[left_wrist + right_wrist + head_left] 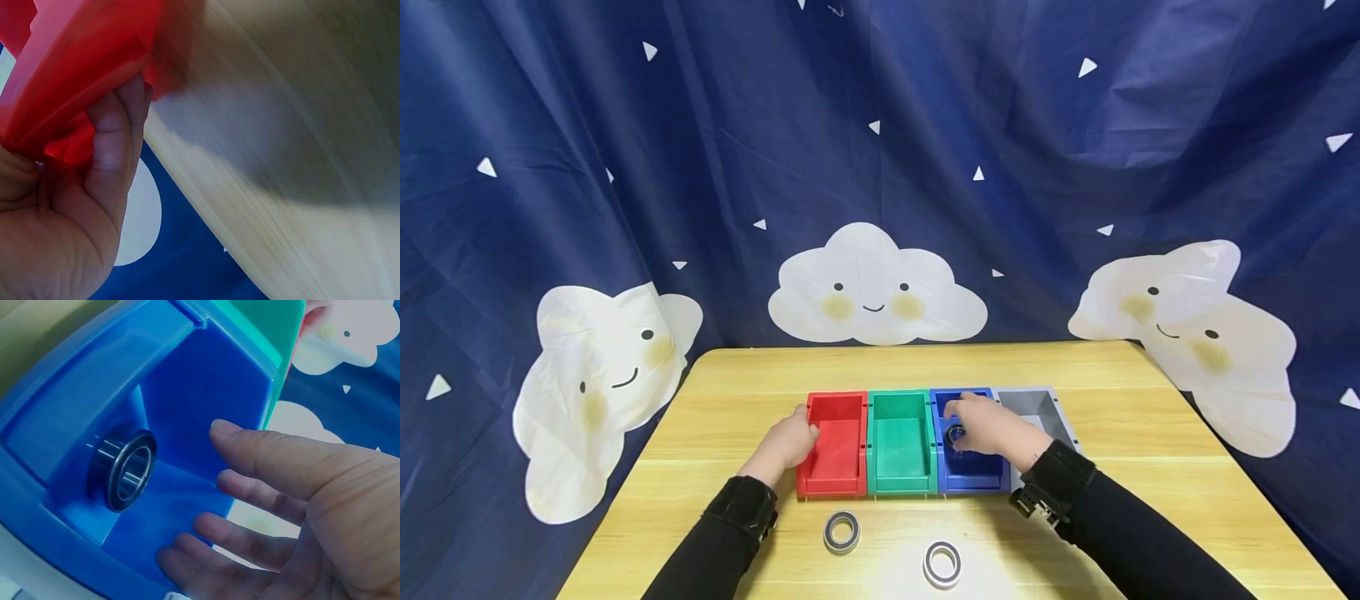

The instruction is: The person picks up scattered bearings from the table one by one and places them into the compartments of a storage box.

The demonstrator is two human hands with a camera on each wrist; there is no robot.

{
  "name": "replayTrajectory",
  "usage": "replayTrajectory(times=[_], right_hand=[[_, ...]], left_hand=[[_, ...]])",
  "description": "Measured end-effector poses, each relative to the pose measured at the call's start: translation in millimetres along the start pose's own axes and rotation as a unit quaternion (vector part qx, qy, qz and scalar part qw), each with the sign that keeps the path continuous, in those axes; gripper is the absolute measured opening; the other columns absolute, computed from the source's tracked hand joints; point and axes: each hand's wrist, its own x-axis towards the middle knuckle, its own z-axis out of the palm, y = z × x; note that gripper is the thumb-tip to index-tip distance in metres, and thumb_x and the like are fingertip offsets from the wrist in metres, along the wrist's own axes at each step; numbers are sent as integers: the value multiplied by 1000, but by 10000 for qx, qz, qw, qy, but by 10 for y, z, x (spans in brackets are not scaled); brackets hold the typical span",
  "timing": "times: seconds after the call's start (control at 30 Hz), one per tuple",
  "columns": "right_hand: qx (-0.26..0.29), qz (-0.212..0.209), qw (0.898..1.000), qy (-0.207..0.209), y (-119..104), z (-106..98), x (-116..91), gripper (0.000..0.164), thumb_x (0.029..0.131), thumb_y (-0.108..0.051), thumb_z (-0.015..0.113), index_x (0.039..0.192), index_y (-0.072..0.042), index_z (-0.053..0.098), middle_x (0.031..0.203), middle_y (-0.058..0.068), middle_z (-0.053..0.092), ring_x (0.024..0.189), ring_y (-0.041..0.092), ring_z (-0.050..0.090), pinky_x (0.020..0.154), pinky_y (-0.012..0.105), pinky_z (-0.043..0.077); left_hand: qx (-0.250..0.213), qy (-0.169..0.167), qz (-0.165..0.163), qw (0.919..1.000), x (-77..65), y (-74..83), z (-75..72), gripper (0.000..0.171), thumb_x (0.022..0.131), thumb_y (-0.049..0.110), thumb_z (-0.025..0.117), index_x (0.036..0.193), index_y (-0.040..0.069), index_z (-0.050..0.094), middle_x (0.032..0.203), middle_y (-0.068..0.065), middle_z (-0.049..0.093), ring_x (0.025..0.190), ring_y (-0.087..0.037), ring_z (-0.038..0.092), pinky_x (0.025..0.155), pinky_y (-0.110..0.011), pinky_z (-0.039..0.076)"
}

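At the left end of a row of bins, my left hand (790, 439) grips the side wall of a red bin (833, 450). The left wrist view shows its fingers curled round the red rim. My right hand (996, 427) is over a blue bin (973, 483), its fingers spread and loosely bent with nothing between them. Inside that bin a metal ball bearing (117, 481) with a dark seal stands on its edge, apart from the fingertips in the right wrist view. Two more bearings lie flat on the table: one bearing (829, 533) before the red bin, another bearing (929, 567) farther right.
Between the red and blue bins stands a green bin (901, 450). A grey bin (1030, 402) closes the row on the right, partly hidden by my right hand and wrist. The bins rest on a wooden table (737, 383); a dark blue curtain (880, 183) with white clouds hangs behind.
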Motion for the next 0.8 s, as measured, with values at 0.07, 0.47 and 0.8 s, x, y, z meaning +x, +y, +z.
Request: replayTrajectory(times=[0.07, 0.47, 0.8], right_hand=[[-6, -11, 10000, 12, 1, -15, -8, 41, 71, -21, 79, 108, -8, 64, 104, 9, 58, 87, 20, 57, 81, 39, 47], [1, 89, 9998, 174, 20, -247, -129, 43, 75, -23, 76, 113, -7, 62, 102, 8, 57, 85, 18, 56, 81, 37, 48], [-13, 224, 9986, 489, 232, -404, -268, 43, 77, -24, 74, 114, -5, 60, 98, 10, 57, 83, 20, 56, 80, 40, 48]], left_hand=[[-10, 4, -19, 10000, -2, -1, 0, 54, 90, 22, 51, 132, -6, 32, 108, -17, 57, 90, -28, 55, 80, -45, 45], [-89, 9, -16, 10000, 1, -11, 13, 51, 91, 21, 50, 131, -5, 34, 107, -15, 56, 90, -26, 55, 82, -46, 45], [-54, -39, -34, 10000, 1, 2, 16, 51, 91, 21, 50, 132, -5, 33, 108, -16, 56, 88, -26, 55, 80, -44, 45]])
